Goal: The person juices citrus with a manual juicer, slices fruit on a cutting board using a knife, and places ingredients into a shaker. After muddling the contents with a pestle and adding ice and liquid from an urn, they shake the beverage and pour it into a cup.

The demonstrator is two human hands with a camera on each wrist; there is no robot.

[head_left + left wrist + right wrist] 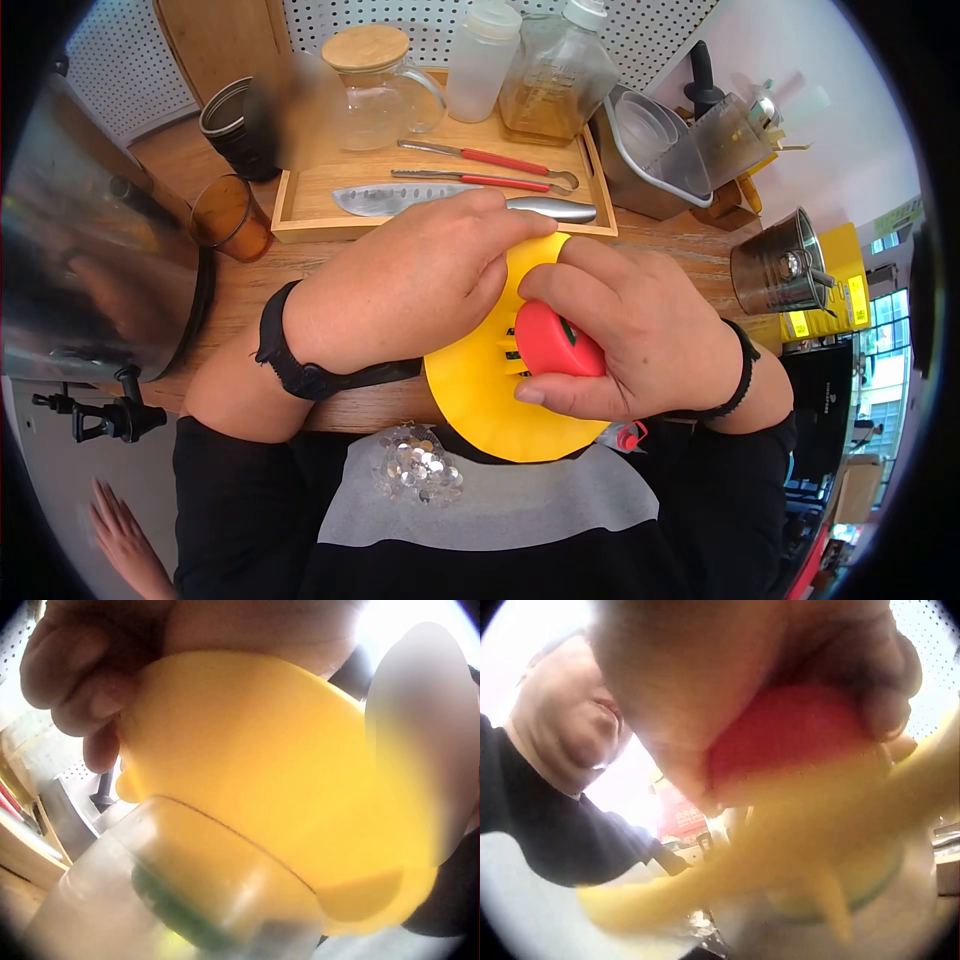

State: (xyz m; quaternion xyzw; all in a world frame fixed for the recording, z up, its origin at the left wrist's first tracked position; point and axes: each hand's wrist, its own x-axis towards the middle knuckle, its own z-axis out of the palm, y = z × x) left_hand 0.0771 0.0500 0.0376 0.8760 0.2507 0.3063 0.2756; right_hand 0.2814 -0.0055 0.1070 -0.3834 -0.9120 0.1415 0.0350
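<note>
A broad yellow dish-shaped piece (470,400) with ribs and dark slots in its middle lies under both hands. My left hand (420,265) reaches across its far left side; in the left wrist view, bent fingers (90,705) grip its rim. With thumb and fingers, my right hand (640,330) holds a red rounded knob-like piece (550,345) with a dark green mark, over the slots. Below the yellow piece, the left wrist view has a clear container (97,900) with a green band inside. The red piece's top is partly hidden by the right hand.
Behind the hands, a wooden tray (300,215) bears a knife (385,198), red-handled tongs (500,160), a lidded glass jug (370,100) and bottles. An amber cup (230,220) stands left, a metal bucket (775,265) right. Another hand (125,530) shows lower left.
</note>
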